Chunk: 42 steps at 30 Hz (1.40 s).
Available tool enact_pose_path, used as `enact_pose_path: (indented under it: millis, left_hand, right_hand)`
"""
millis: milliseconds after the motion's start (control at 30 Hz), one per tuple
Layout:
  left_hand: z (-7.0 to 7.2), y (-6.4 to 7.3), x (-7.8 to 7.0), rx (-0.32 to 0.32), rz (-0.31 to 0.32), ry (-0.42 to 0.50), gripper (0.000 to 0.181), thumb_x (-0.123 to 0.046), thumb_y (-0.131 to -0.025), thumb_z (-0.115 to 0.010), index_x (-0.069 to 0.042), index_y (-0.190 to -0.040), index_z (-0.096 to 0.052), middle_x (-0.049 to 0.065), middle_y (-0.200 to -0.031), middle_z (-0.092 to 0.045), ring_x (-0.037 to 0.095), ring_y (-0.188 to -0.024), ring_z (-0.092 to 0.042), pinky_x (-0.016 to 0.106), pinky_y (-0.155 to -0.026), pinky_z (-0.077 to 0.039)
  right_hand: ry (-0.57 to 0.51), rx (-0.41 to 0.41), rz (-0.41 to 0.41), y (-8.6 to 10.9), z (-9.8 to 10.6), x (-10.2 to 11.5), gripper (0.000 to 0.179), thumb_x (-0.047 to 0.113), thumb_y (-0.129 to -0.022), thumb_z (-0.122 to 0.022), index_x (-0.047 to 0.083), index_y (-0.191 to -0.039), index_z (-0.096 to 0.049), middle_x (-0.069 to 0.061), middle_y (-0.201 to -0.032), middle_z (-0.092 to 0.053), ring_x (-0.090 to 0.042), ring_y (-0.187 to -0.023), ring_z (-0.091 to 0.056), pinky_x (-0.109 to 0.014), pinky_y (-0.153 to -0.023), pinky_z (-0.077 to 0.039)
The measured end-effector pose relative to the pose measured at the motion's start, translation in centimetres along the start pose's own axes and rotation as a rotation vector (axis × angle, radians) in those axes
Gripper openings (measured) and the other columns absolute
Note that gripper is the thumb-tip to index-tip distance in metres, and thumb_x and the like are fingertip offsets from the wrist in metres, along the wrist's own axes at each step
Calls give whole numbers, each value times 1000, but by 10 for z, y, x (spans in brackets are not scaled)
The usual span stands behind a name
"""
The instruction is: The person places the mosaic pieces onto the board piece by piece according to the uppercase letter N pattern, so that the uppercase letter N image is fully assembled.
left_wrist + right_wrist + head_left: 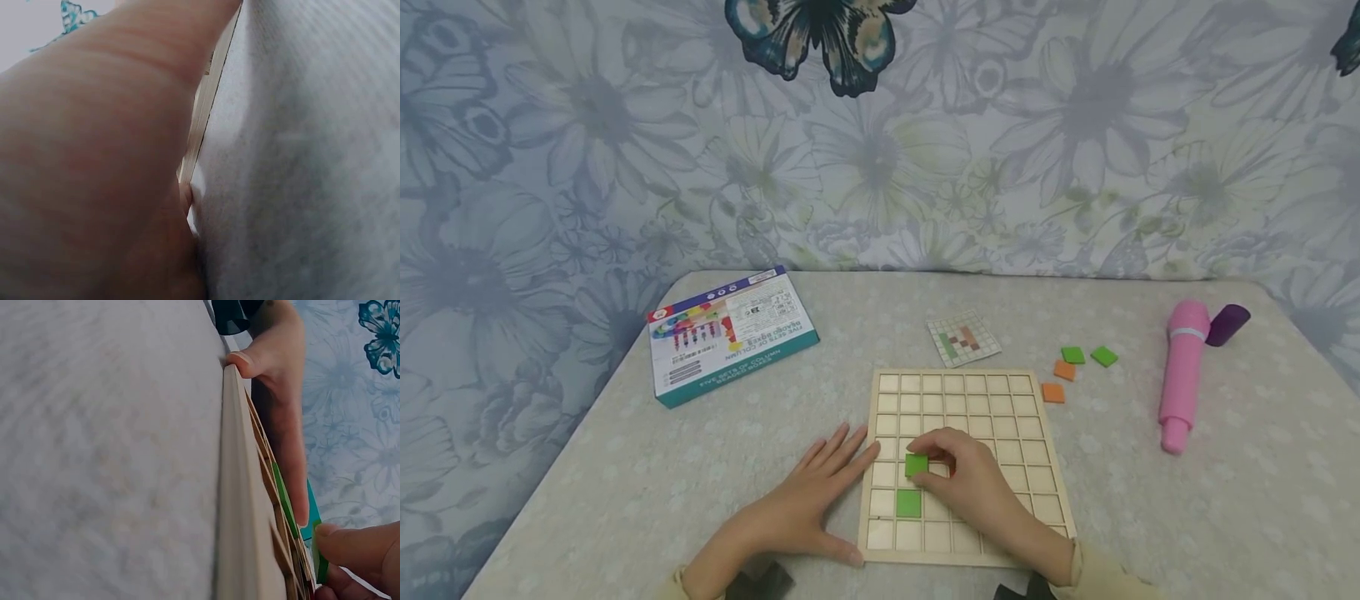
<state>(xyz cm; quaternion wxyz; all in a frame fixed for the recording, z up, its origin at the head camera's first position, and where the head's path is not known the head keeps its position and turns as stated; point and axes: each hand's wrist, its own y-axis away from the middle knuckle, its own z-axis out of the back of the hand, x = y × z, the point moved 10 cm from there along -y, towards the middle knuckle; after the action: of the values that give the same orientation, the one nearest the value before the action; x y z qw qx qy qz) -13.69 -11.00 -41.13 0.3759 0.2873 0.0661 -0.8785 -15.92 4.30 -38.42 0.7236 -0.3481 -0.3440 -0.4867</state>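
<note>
My right hand (973,483) pinches a green square tile (916,465) between thumb and fingertips, over the left part of a wooden grid board (1045,442). In the right wrist view this tile (320,559) stands tilted at the fingertips, close over the board. Just nearer to me, a second green tile (908,503) lies in one of the board's squares. A bit of red shows beneath the right hand, mostly hidden by it. My left hand (812,492) rests with fingers spread along the board's left edge, its thumb at the near left corner.
Behind the board lies a pattern card (963,337). To its right are loose green tiles (1104,357) and orange tiles (1053,392). A printed box (733,337) lies at the back left. On the right are a pink microphone-shaped thing (1183,375) and a purple cylinder (1228,325).
</note>
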Motion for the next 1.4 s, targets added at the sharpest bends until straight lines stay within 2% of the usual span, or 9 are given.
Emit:
enact_pose_path:
  millis: [333, 633, 767, 900, 1033, 1133, 1200, 1300, 1400]
  left_hand:
    - [2, -3, -2, 3, 6, -2, 113, -68, -66, -68, -18, -152, -13, 2, -156, 2, 24, -139, 9, 48, -108, 0]
    - [4, -5, -5, -6, -7, 14, 114, -67, -66, -69, -18, -152, -13, 3, -156, 2, 24, -139, 9, 48, -108, 0]
    - [3, -4, -3, -6, 4, 15, 113, -68, -66, -68, -19, -152, -13, 3, -156, 1, 23, -139, 9, 48, -108, 0]
    - [3, 0, 0, -14, 14, 3, 114, -70, -65, -68, -19, -152, -13, 3, -156, 0, 25, -139, 9, 49, -108, -1]
    - [4, 2, -1, -25, 7, 5, 115, -69, -64, -69, -19, -152, -13, 4, -156, -1, 26, -139, 7, 49, -108, 0]
    - [4, 1, -1, -28, 3, 13, 115, -69, -64, -69, -20, -152, -13, 3, -156, -1, 25, -139, 7, 47, -108, 1]
    - [3, 0, 0, -24, 8, 22, 114, -69, -64, -69, -21, -152, -13, 2, -156, 0, 25, -139, 8, 45, -108, 2]
    - [1, -1, 0, -18, 13, 37, 114, -68, -64, -69, -21, -152, -14, 2, -156, 0, 25, -139, 8, 46, -108, 2]
    - [1, -1, -2, -23, -1, 34, 113, -68, -65, -69, -19, -152, -15, 4, -156, -2, 26, -139, 7, 50, -108, -1]
  right_hand:
    - [36, 12, 42, 0, 1, 6, 31, 8, -72, -81, 14, -99, -68, 12, -87, -62, -9, -79, -57, -25, -64, -45]
    - [39, 62, 26, 0, 1, 7, 29, 3, -76, -76, 13, -102, -68, 11, -89, -65, -6, -81, -58, -25, -66, -47]
    - [43, 60, 22, -2, 11, 14, 25, 4, -78, -75, 13, -100, -68, 9, -89, -66, -7, -82, -59, -27, -68, -48]
    - [71, -20, 27, -11, 47, 16, 22, 5, -80, -74, 11, -101, -69, 5, -93, -67, -9, -86, -60, -34, -76, -49]
    - [115, -200, 17, -19, 107, -4, 20, 7, -84, -71, 6, -103, -69, -2, -97, -67, -17, -88, -60, -35, -74, -47]
    - [115, -333, -77, -20, 148, -35, 21, 9, -87, -67, 3, -107, -66, -10, -101, -66, -22, -91, -61, -28, -74, -47]
    - [83, -387, -156, -20, 167, -57, 25, 11, -90, -64, 0, -112, -64, -15, -106, -64, -26, -96, -60, -26, -74, -47]
    - [60, -449, -259, -20, 186, -85, 31, 14, -91, -62, -1, -119, -60, -19, -115, -59, -29, -104, -55, -29, -81, -45]
    - [61, -463, -325, -23, 195, -102, 36, 13, -92, -60, -3, -123, -56, -22, -120, -55, -33, -109, -50, -40, -85, -42]
